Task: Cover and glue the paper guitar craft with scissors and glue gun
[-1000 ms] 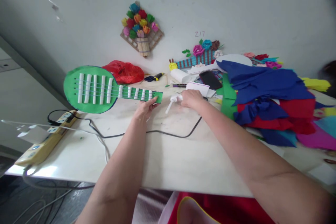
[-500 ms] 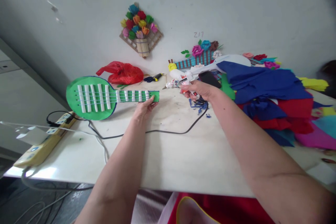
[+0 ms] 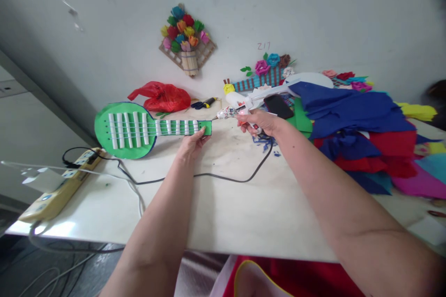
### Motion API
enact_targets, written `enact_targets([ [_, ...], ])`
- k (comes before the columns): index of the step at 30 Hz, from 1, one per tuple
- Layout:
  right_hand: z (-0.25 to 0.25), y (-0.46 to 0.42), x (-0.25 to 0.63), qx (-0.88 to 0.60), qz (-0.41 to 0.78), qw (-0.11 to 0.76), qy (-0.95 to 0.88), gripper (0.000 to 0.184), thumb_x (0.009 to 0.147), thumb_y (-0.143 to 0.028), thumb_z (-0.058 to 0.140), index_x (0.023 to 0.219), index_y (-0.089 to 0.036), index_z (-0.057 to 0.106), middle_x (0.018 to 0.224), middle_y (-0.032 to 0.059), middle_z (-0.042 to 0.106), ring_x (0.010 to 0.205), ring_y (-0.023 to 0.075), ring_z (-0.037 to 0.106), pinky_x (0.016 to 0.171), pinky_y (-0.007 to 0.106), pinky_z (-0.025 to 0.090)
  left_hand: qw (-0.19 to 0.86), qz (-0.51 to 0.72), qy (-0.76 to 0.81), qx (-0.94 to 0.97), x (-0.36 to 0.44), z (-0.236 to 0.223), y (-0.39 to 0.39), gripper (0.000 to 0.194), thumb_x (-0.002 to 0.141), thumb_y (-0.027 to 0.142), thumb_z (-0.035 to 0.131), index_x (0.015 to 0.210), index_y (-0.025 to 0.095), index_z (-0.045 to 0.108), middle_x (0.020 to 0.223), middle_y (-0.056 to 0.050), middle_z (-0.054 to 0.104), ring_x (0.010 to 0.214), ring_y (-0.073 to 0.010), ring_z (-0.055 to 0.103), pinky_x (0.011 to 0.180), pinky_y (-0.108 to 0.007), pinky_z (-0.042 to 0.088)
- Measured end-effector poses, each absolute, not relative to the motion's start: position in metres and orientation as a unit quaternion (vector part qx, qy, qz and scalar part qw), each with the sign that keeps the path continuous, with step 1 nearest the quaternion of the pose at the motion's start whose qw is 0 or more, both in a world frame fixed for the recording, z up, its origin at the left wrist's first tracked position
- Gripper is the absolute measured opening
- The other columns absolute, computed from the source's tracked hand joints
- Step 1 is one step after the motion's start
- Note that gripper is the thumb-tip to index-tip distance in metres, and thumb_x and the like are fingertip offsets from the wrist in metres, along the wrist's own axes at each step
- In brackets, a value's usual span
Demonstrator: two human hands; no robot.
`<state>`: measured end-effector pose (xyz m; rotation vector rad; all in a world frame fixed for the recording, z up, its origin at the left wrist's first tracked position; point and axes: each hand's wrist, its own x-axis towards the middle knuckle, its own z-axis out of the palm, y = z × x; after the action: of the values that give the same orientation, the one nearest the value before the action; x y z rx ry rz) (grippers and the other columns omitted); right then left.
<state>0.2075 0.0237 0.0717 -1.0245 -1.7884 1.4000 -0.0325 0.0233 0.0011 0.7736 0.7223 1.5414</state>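
A green craft guitar (image 3: 134, 145), with white paper rolls and thin strings across its round body, is tilted up above the table. My left hand (image 3: 193, 143) pinches the head end of its neck, thumb on the front face. In my right hand (image 3: 258, 121) is a white glue gun (image 3: 248, 104), gripped by the handle, with patterned wrapping near its front. The metal nozzle points left and comes very close to the guitar's head; whether they touch I cannot tell. A black cord (image 3: 223, 176) runs from the glue gun's side across the table.
A yellow power strip (image 3: 57, 197) lies at the left edge. Behind are a red plastic bag (image 3: 163, 97) and yellow-black pliers (image 3: 205, 103). A dark phone (image 3: 278, 106) and a heap of coloured felt (image 3: 358, 120) are at the right. Paper flowers (image 3: 184, 28) hang on the wall.
The glue gun has moved slightly left, bringing its nozzle up to the guitar's head. The guitar's round body has shifted a little to the right. My left hand keeps its hold.
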Motion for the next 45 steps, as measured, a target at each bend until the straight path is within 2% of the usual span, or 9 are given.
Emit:
enact_targets([
  [7,0.069,0.026,0.207,-0.378,0.535,0.323,-0.683,0.039,0.070,-0.049,0.066,0.071,-0.012,0.057,0.054,0.0010,0.058,0.031,0.0027,0.034,0.030,0.018,0.032,0.598,0.662,0.309,0.330,-0.032,0.002,0.022,0.019,0.061,0.007,0.072,0.076,0.013,0.062,0.075,-0.001,0.067,0.064,-0.0098,0.063,0.064,-0.022,0.055],
  [29,0.066,0.027,0.204,-0.389,0.534,0.317,-0.680,0.038,0.073,-0.048,0.064,0.072,-0.011,0.056,0.054,0.0021,0.059,0.030,0.0027,0.033,0.030,0.018,0.034,0.601,0.656,0.328,0.319,-0.029,0.006,0.019,0.022,0.060,0.007,0.072,0.079,0.012,0.062,0.071,-0.001,0.066,0.060,-0.0095,0.062,0.064,-0.023,0.054],
  [45,0.064,0.020,0.192,-0.355,0.525,0.332,-0.698,0.039,0.072,-0.050,0.064,0.068,-0.013,0.054,0.052,-0.0005,0.055,0.031,0.0030,0.035,0.030,0.017,0.030,0.602,0.653,0.320,0.331,-0.032,0.003,0.023,0.016,0.064,0.007,0.069,0.078,0.013,0.065,0.076,-0.002,0.068,0.064,-0.0107,0.063,0.065,-0.023,0.054],
])
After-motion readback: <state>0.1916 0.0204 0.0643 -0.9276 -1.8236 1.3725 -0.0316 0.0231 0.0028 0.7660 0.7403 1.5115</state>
